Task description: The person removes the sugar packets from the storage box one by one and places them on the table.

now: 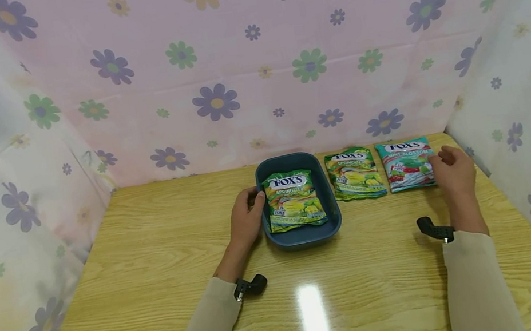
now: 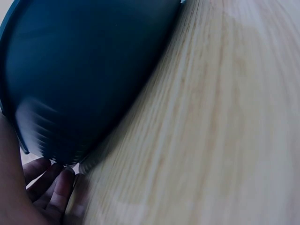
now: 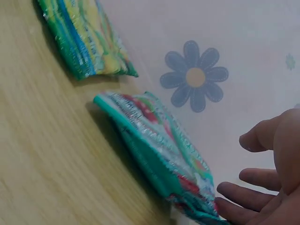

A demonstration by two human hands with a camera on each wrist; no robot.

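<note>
I see a small booth made for filming, not a real home: a wooden counter (image 1: 158, 275) closed in on three sides by a flowered cloth (image 1: 229, 67) (hung like curtains).

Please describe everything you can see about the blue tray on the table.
The blue tray is a dark blue, rounded rectangular tub, plastic by its look, with raised walls. It stands flat on the wooden table, near the back middle. One green candy bag lies inside, face up. The left hand holds its left wall; a second green bag lies beside it, apart.
</note>
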